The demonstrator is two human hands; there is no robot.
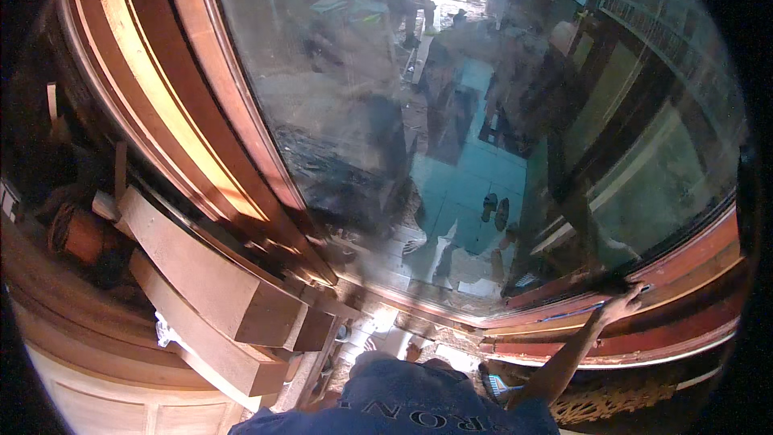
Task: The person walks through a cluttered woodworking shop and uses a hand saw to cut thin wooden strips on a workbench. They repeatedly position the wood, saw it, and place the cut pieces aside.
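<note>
Glass pane [451, 113], large and reflective, stands in a reddish wooden frame [201, 113] and fills the upper middle of the view. Right hand [622, 303] reaches out at lower right and presses against the frame's lower rail; its grip cannot be told. Wooden beams [217, 290] lie stacked at lower left.

- The left hand does not show anywhere in the view.
- The right hand [620, 304] is far off and small, so its fingers are hard to tell apart.
- The thin blue thing [573, 312] just beside that hand is too small to name.
- The big glass pane [451, 113] is dusty and shiny, so the things seen in it look blurry.
- The wooden blocks [217, 290] hide what lies under them.
- The dark edge of the view cuts off the wooden frame [145, 80] at the top.
</note>
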